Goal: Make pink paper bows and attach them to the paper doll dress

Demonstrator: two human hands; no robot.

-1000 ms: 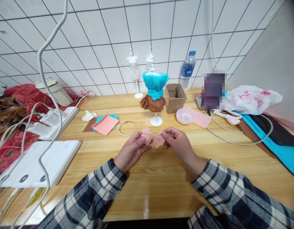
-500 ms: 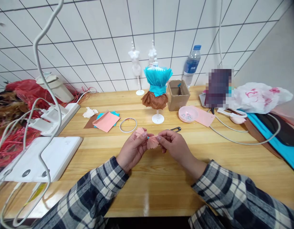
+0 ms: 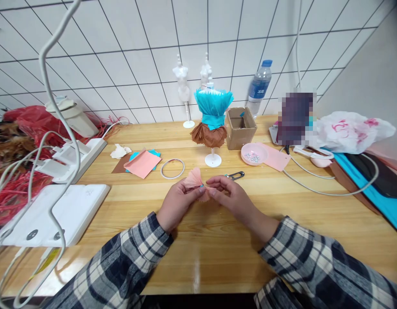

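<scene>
Both my hands meet over the wooden table and pinch a small pleated pink paper fan tied at its middle with a bit of blue. My left hand grips the left half, which fans upward. My right hand pinches the right half, mostly hidden under its fingers. Just beyond my right hand lie small scissors. Farther back stands a small mannequin dressed in blue and brown pleated paper.
A white ring, pink and blue paper sheets, a cardboard box, a pink dish of beads, a water bottle, two bare white mannequins, a power strip, white cables and a plastic bag surround the work area.
The paper fan has been folded together: its left half now points up and its right half is tucked under my right fingers. The scissors behind my right hand have come into sight.
</scene>
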